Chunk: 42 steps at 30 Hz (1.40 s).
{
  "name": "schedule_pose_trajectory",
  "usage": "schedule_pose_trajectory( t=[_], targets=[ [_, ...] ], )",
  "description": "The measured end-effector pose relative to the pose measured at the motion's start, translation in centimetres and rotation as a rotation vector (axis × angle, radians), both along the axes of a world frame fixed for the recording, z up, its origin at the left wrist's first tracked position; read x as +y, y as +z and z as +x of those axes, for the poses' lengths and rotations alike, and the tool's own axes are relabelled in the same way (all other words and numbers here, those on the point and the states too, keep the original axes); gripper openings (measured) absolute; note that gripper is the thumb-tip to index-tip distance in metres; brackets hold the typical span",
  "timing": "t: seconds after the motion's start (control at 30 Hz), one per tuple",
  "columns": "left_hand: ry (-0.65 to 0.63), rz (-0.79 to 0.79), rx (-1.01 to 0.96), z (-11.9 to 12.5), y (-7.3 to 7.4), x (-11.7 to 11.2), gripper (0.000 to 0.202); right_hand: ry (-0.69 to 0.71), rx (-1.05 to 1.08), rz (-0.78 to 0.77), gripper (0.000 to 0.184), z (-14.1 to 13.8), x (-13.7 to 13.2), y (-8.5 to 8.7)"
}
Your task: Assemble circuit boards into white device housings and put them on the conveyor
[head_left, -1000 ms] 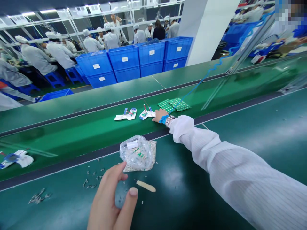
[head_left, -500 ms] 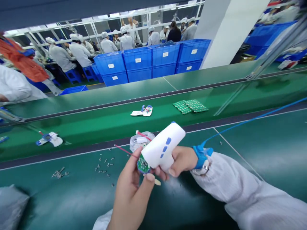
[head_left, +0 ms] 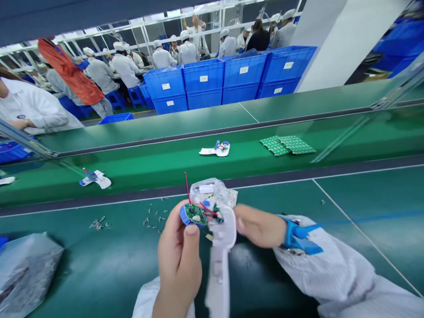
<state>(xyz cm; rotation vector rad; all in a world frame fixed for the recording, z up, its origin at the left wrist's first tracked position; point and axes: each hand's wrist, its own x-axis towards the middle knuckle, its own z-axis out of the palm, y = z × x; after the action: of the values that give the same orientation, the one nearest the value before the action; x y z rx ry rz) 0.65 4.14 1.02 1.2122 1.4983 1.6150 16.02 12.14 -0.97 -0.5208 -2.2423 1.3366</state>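
Observation:
My left hand [head_left: 179,260] grips a white plastic handheld housing [head_left: 220,265] at its top end, with the long handle hanging down towards me. A green circuit board [head_left: 194,215] with a blue rim sits at the housing's top, partly under my left thumb, and thin red and black wires [head_left: 186,187] rise from it. My right hand [head_left: 258,225] presses its fingertips against the housing's right side. A blue wrist strap [head_left: 300,238] circles my right sleeve. A clear plastic bag of parts [head_left: 212,190] lies just beyond my hands.
Small metal parts [head_left: 154,216] are scattered on the green bench mat [head_left: 347,194]. On the conveyor belt [head_left: 149,170] lie white assemblies [head_left: 215,149] and green board panels [head_left: 287,145]. A grey bag [head_left: 26,274] sits at left. Blue crates [head_left: 228,77] and white-clad co-workers stand beyond.
The white housing has swung so its handle points down towards me, and the circuit board now faces up with its wires showing. My right hand has shifted from the body to the housing's side.

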Motion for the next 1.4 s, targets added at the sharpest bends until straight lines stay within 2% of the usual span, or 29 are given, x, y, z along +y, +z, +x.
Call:
schedule_pose_trajectory(
  t=[0.07, 0.13, 0.17, 0.23, 0.3, 0.47, 0.53, 0.67, 0.8, 0.87, 0.97, 1.13, 1.2, 1.33, 1.4],
  targets=[
    [0.006, -0.019, 0.078, 0.1, 0.4, -0.2, 0.034, -0.341, 0.033, 0.066, 0.055, 0.3, 0.2, 1.0],
    [0.000, -0.023, 0.170, 0.1, 0.7, -0.4, 0.032, -0.531, 0.123, 0.141, 0.039, 0.0, -0.4, 2.1],
    [-0.005, -0.023, 0.224, 0.2, 0.7, -0.5, 0.030, -0.560, 0.169, 0.194, 0.030, -0.4, -0.9, 2.6],
    [-0.022, -0.033, 0.331, 0.1, 0.7, -0.6, 0.029, -0.485, 0.222, 0.264, 0.019, -1.2, -1.8, 3.5],
    [-0.022, -0.064, 0.424, 0.0, 0.5, -0.8, 0.031, -0.436, 0.217, 0.268, 0.016, -2.0, -2.5, 3.8],
    [0.001, -0.105, 0.577, -0.1, 0.3, -0.9, 0.035, -0.478, 0.222, 0.273, 0.015, -2.3, -2.4, 3.3],
    [-0.028, -0.099, 0.539, -0.1, 0.4, -0.8, 0.034, -0.473, 0.278, 0.260, 0.015, -2.0, -2.0, 3.3],
    [-0.086, -0.124, 0.344, 0.1, 0.7, -0.6, 0.031, -0.457, 0.311, 0.196, 0.018, -1.6, -1.4, 3.5],
    [-0.091, -0.128, 0.248, 0.3, 0.8, -0.5, 0.027, -0.413, 0.309, 0.171, 0.007, -1.7, -1.7, 3.7],
    [-0.064, -0.120, 0.275, 0.3, 0.8, -0.5, 0.026, -0.423, 0.291, 0.172, 0.003, -1.9, -2.0, 3.6],
    [-0.039, -0.110, 0.388, 0.1, 0.8, -0.7, 0.030, -0.435, 0.244, 0.137, 0.007, -2.1, -2.1, 3.6],
    [-0.067, -0.092, 0.497, -0.3, 0.8, -0.9, 0.030, -0.350, 0.263, 0.174, 0.014, -1.7, -1.7, 3.6],
    [-0.070, -0.088, 0.455, -0.4, 0.9, -0.8, 0.031, -0.380, 0.290, 0.195, 0.015, -1.4, -1.3, 3.6],
    [-0.095, -0.097, 0.231, -0.5, 0.9, -0.5, 0.031, -0.576, 0.218, 0.159, 0.009, -0.8, -0.5, 3.6],
    [-0.122, -0.105, 0.129, -0.5, 0.9, -0.4, 0.032, -0.560, 0.150, 0.149, 0.017, -0.7, -0.3, 3.6]
  ],
)
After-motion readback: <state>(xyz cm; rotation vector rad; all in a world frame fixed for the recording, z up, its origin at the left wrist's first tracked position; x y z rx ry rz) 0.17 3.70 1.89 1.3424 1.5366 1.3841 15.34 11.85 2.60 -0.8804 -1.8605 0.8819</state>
